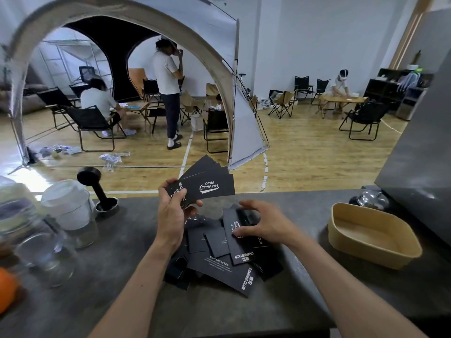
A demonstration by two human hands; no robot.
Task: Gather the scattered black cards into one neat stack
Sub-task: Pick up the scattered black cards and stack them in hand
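Note:
My left hand (172, 211) is raised above the dark counter (122, 276) and grips a fanned bunch of black cards (210, 181) with white "Camping Club" lettering. Below it lies a loose heap of black cards (219, 262), overlapping at many angles. My right hand (262, 222) hovers over the right side of the heap, fingers spread and curled down, the thumb touching a card (238, 245) that lies on top. Whether that card is lifted off the heap I cannot tell.
A tan oval tray (373, 236) sits at the right. A black tamper (96, 189) in a small metal cup, a white lidded cup (68, 203) and glass jars (44, 254) stand at the left. An orange object (6, 289) is at the far left edge. A metal bell (372, 197) is behind the tray.

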